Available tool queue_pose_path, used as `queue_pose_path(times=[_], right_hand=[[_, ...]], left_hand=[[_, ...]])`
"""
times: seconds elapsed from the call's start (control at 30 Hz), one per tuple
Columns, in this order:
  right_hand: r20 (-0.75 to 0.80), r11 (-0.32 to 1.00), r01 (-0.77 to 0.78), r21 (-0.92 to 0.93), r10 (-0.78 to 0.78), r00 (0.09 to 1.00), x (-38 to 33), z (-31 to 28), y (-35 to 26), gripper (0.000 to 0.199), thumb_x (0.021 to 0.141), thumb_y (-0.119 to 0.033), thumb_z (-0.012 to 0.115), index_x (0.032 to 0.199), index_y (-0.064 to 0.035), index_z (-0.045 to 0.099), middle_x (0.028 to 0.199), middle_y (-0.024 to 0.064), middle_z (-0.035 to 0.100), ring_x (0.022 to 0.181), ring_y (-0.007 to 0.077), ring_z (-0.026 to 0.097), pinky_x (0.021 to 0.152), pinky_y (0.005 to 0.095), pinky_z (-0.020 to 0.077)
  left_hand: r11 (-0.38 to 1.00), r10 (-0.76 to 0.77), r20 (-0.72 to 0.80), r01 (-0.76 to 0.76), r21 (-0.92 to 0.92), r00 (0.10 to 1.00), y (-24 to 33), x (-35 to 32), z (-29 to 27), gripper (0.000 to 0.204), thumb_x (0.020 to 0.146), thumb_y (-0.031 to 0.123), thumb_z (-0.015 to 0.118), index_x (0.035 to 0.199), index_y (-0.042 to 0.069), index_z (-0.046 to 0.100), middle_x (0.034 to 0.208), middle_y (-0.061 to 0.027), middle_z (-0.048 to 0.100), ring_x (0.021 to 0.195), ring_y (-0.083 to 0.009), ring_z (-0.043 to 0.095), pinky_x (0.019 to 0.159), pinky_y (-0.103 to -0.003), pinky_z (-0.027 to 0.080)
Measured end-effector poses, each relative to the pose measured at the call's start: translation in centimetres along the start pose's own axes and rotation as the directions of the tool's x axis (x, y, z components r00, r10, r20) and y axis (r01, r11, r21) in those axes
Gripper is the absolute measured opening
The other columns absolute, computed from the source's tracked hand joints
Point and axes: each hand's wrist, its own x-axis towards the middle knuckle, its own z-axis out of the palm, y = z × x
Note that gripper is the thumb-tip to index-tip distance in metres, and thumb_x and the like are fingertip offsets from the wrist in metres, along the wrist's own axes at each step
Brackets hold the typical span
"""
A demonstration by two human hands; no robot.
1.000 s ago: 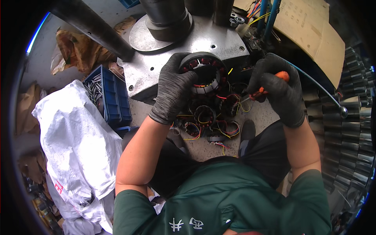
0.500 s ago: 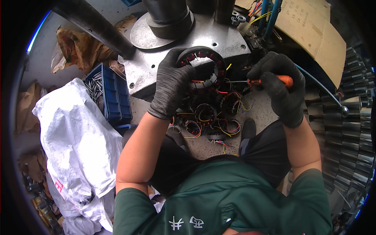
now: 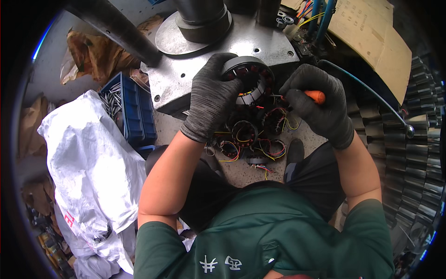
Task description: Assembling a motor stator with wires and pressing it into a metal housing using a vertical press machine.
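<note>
My left hand [image 3: 212, 95], in a dark grey glove, is closed around the left side of a ring-shaped motor stator [image 3: 254, 63]. Dark red windings line the ring's inside, and it is tilted in front of the metal machine base. In my right hand [image 3: 320, 100], gloved alike, is a screwdriver [image 3: 316, 96] with an orange handle. Its shaft points left at the stator's right side; the tip is hidden there. Below both hands, several more stators [image 3: 244, 134] with yellow, red and blue wires lie on the floor between my feet.
A machine base plate [image 3: 169, 81] with a thick column stands ahead. At left are a blue crate [image 3: 139, 111] of metal pins and a white sack [image 3: 93, 176]. Stacked metal cylinders [image 3: 413, 162] line the right, beside a ball-ended lever [image 3: 409, 130] and cardboard [image 3: 371, 46].
My right hand has moved left with the screwdriver, closer to the stator. My left hand has shifted slightly right, and the stator has turned so that more of its outer rim shows.
</note>
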Motion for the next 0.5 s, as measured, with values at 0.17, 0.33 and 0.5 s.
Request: queue_pose_path(times=[0.17,0.33,0.5], right_hand=[[0.114,0.750,-0.467,0.467,0.473,0.874,0.6,-0.4,0.2,0.012,0.094,-0.011,0.070,0.092,-0.0004,0.067,0.082,0.0033,0.070,0.074,0.0102,0.067,0.067,0.0284,0.0562],[0.130,0.823,-0.474,0.314,0.457,0.880,0.1,0.7,0.5,0.011,0.094,-0.011,0.068,0.092,0.0000,0.068,0.083,0.0044,0.070,0.074,0.0101,0.068,0.067,0.0277,0.0561],[-0.067,0.981,-0.111,0.156,0.123,0.990,-0.5,0.6,-0.2,0.005,0.088,0.001,0.070,0.092,0.0000,0.068,0.085,0.0064,0.071,0.075,0.0112,0.067,0.069,0.0283,0.0553]], left_hand=[[0.970,0.107,0.040,-0.113,0.216,0.993,-0.4,-0.3,0.4,0.043,0.079,0.002,0.072,0.122,-0.001,0.066,0.109,-0.0183,0.074,0.097,-0.0226,0.074,0.088,-0.036,0.061],[0.998,0.046,-0.023,-0.046,0.035,0.999,-0.2,0.2,-0.3,0.044,0.080,0.001,0.070,0.124,-0.001,0.065,0.109,-0.0180,0.074,0.098,-0.0251,0.074,0.089,-0.036,0.060],[0.988,0.056,-0.041,-0.049,0.147,0.998,0.1,0.6,-1.6,0.052,0.080,-0.001,0.061,0.132,-0.001,0.063,0.113,-0.0124,0.072,0.103,-0.0171,0.069,0.094,-0.032,0.057]])
